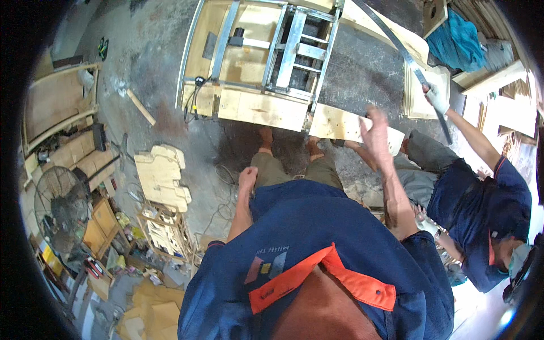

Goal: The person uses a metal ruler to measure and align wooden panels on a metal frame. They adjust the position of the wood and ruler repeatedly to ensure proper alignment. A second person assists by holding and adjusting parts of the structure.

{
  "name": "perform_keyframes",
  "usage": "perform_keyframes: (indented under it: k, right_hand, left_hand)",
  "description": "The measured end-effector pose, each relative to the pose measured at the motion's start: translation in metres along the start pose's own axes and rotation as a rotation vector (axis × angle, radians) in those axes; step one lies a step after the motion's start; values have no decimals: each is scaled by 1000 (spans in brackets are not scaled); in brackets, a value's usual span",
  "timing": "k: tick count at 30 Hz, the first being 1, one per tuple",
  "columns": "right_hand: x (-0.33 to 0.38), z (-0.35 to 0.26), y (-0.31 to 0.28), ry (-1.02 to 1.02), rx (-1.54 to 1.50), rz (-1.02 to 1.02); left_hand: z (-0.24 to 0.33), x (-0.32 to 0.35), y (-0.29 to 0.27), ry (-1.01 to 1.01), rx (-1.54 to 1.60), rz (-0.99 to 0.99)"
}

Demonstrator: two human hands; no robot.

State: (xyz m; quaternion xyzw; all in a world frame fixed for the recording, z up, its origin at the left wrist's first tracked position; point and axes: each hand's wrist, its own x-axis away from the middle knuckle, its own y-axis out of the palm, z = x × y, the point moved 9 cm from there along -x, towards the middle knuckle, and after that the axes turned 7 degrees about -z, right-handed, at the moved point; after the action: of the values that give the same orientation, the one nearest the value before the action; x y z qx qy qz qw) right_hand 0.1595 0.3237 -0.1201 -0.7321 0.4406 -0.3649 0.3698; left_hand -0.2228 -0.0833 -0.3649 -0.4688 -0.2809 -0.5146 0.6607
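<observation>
My right hand (375,135) is raised in front of me, fingers apart and holding nothing. It shows above a pale wooden panel (335,120), and I cannot tell whether it touches it. My left hand (247,177) hangs beside my left thigh with its fingers curled in and nothing visible in them. Ahead stands a frame of metal bars (290,48) with wooden boards fitted in and along it. A black cable (195,93) hangs at its near left corner. To my right, a co-worker's gloved hand (436,99) grips a long dark strip (405,54).
The co-worker (470,198) is close on my right. Cut wooden panels (161,177) lie at my left, near a crate of wood pieces (165,229). A caged fan (61,201) stands farther left. A stick (140,106) and a loose cable (224,175) lie on the floor. Blue cloth (456,42) is far right.
</observation>
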Motion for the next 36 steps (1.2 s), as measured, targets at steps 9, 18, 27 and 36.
perform_keyframes:
  k: [9,18,27,36]
  right_hand:
    - [223,145,153,599,-249,-626]
    - [280,201,192,858,-356,-569]
    - [272,139,254,796,-374,-895]
    - [297,65,366,1122,-686,-834]
  left_hand:
    - [20,-10,50,-32,-60,-262]
    - [4,-32,-14,-28,-40,-237]
    - [-12,-45,35,-168,-267,-254]
    - [-84,-124,6,-27,-386,-436]
